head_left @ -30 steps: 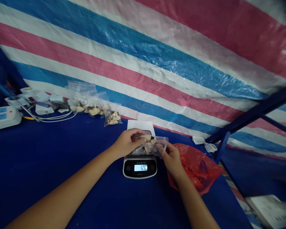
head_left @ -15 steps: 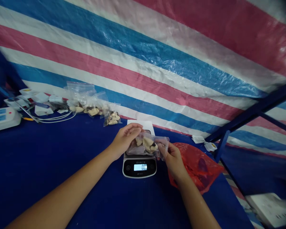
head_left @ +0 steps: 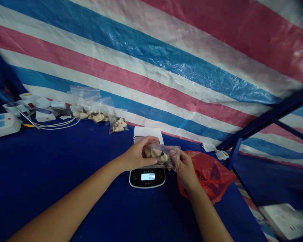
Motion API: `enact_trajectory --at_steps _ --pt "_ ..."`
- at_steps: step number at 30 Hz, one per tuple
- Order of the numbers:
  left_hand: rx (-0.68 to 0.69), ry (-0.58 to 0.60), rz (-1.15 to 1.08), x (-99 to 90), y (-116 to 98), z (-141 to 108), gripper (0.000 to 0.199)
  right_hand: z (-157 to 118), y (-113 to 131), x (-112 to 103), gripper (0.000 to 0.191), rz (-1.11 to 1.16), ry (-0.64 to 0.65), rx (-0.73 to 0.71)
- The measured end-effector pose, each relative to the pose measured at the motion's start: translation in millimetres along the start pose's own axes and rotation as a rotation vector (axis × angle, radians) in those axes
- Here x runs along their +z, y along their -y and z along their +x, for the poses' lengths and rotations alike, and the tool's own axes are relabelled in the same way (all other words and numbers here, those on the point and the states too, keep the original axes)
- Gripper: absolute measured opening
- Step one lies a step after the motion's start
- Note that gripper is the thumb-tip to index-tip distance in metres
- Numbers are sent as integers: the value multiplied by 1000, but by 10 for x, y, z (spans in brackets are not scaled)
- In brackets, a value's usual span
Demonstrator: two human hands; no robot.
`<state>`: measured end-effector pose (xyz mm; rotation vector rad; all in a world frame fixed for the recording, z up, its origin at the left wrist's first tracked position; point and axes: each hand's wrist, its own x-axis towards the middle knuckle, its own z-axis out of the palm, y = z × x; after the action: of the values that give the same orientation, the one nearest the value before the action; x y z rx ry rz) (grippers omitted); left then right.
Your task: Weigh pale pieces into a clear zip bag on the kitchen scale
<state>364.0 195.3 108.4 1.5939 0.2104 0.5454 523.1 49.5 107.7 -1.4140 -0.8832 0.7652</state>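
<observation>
Striped tarp backs the blue table. Red bag sits right of the scale (reads 0.0, pan unloaded). Left hand and right hand both pinch the clear bag, held just above the scale.

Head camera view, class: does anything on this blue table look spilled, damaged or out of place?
Nothing stands out. Both hands, left hand and right hand, hold a small clear bag of pale pieces just above the scale, which reads 0.0. Other filled bags lie bunched by the striped tarp, none visibly spilled.
</observation>
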Motion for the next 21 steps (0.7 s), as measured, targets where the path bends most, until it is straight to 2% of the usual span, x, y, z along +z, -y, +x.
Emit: enact_trajectory --at_steps 3,5,9,14,21 --pt "-58 19 120 49 -53 -25 44 -15 23 23 44 -4 59 14" --pt "-71 23 157 44 -95 -29 35 -25 40 26 42 0 52 11" --pt "-106 4 117 -3 -128 -19 37 -54 70 19 41 25 60 46" --pt "-78 -1 85 -17 -108 -16 36 -71 99 13 43 7 85 48" --pt "-56 -18 180 -114 -78 -30 36 -87 137 -78 37 -92 100 21"
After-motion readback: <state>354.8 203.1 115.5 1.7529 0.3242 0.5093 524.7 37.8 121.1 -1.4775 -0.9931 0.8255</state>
